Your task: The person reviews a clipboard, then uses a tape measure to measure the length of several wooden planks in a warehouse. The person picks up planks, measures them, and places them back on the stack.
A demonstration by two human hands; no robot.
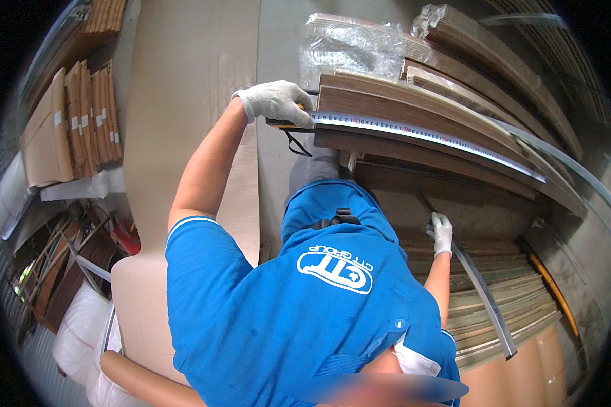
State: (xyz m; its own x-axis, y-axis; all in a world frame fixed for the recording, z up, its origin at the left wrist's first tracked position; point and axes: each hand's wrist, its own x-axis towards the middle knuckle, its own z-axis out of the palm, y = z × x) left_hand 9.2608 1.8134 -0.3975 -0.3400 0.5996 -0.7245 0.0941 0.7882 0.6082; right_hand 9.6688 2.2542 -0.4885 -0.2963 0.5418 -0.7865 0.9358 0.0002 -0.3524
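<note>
My left hand (276, 102), in a pale work glove, is closed around a black and yellow tape measure (286, 124). A dark wrist strap dangles below its case. The white tape blade (404, 130) is drawn out to the right, lying along a stack of dark brown planks (414, 146). Lower on the right, my right hand (441, 234), gloved as well, has its fingers curled around a long grey metal strip (480, 292). The strip slants from beside the planks down toward the lower right.
Plastic-wrapped bundles (353, 51) and more long boards (489, 57) lie beyond the planks. Thin panels (499, 305) are stacked at lower right. Brown cardboard sheeting (183, 102) covers the floor at left, beside packed cartons (81, 125) and a cardboard roll (146, 383).
</note>
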